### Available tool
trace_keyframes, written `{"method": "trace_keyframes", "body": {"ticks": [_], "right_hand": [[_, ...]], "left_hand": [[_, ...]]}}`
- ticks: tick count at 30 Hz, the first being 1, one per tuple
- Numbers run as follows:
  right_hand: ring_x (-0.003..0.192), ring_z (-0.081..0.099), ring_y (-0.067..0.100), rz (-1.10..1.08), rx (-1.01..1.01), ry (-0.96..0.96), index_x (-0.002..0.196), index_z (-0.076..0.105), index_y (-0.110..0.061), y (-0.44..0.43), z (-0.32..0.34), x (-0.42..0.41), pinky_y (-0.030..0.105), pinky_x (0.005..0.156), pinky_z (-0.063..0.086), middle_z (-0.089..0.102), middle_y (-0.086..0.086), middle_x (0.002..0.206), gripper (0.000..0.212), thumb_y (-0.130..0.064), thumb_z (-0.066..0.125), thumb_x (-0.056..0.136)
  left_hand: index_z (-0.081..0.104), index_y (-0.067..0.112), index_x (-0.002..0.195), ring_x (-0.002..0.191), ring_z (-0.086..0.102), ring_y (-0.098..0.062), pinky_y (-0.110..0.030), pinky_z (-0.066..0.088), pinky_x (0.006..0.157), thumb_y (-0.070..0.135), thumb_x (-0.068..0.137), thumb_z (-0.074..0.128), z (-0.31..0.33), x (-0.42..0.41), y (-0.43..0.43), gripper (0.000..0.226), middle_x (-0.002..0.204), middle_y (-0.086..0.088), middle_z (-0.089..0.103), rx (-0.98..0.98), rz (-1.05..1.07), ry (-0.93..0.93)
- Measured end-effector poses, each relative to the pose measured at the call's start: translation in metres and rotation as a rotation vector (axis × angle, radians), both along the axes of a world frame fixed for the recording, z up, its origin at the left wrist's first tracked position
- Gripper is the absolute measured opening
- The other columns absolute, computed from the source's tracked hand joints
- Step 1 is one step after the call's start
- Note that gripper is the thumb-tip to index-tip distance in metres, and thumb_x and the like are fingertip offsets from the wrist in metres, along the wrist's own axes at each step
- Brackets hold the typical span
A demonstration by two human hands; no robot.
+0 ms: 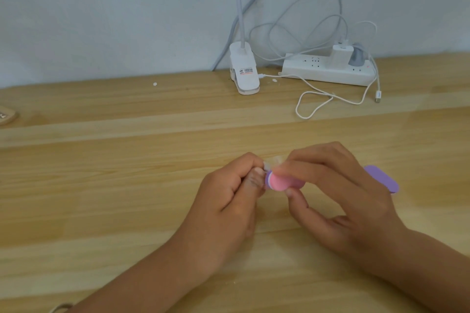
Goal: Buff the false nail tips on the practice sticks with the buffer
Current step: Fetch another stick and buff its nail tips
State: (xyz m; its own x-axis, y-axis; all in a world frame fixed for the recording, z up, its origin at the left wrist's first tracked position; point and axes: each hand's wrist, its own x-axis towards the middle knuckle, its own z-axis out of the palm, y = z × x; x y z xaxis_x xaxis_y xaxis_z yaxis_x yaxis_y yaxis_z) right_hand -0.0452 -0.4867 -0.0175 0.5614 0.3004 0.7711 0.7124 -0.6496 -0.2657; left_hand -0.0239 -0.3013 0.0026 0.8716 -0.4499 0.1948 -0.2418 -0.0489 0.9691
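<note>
Because the left hand pinches only the end of a small clear nail tip on its stick, a hard stroke could bend or flick it loose. The right hand grips the soft pink-and-purple buffer, pressed against the tip just above the pale wooden bench. Farther back lie a white lamp clip, power strip and looped cables.
</note>
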Motion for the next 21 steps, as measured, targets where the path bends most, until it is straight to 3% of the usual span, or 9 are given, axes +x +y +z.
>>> {"method": "trace_keyframes", "body": {"ticks": [11, 14, 21], "right_hand": [[0.091, 0.063, 0.023, -0.098, 0.105, 0.063, 0.108, 0.071, -0.004, -0.0047, 0.0040, 0.0011, 0.027, 0.087, 0.047, 0.066, 0.006, 0.100, 0.019, -0.005, 0.065, 0.089], [0.092, 0.063, 0.022, -0.016, 0.208, 0.145, 0.112, 0.068, -0.010, -0.0015, 0.0064, -0.0038, 0.028, 0.084, 0.048, 0.065, 0.004, 0.103, 0.022, -0.012, 0.063, 0.091], [0.098, 0.061, 0.022, 0.029, 0.121, 0.146, 0.116, 0.064, -0.011, 0.0011, 0.0050, -0.0051, 0.032, 0.088, 0.048, 0.064, 0.006, 0.107, 0.024, -0.010, 0.059, 0.093]], "left_hand": [[0.051, 0.005, 0.080, 0.032, 0.027, -0.007, -0.013, 0.024, 0.038, 0.024, 0.095, 0.041, 0.0004, 0.0007, 0.0003, 0.025, 0.043, 0.012, 0.032, -0.054, -0.027, 0.028], [0.055, 0.013, 0.080, 0.035, 0.027, -0.007, -0.017, 0.022, 0.040, 0.026, 0.096, 0.043, -0.0006, 0.0019, 0.0002, 0.024, 0.043, 0.010, 0.033, -0.010, -0.035, -0.040], [0.060, 0.023, 0.082, 0.043, 0.032, -0.008, -0.025, 0.026, 0.043, 0.026, 0.096, 0.047, -0.0049, 0.0038, 0.0022, 0.019, 0.049, 0.012, 0.040, 0.106, -0.011, -0.176]]}}
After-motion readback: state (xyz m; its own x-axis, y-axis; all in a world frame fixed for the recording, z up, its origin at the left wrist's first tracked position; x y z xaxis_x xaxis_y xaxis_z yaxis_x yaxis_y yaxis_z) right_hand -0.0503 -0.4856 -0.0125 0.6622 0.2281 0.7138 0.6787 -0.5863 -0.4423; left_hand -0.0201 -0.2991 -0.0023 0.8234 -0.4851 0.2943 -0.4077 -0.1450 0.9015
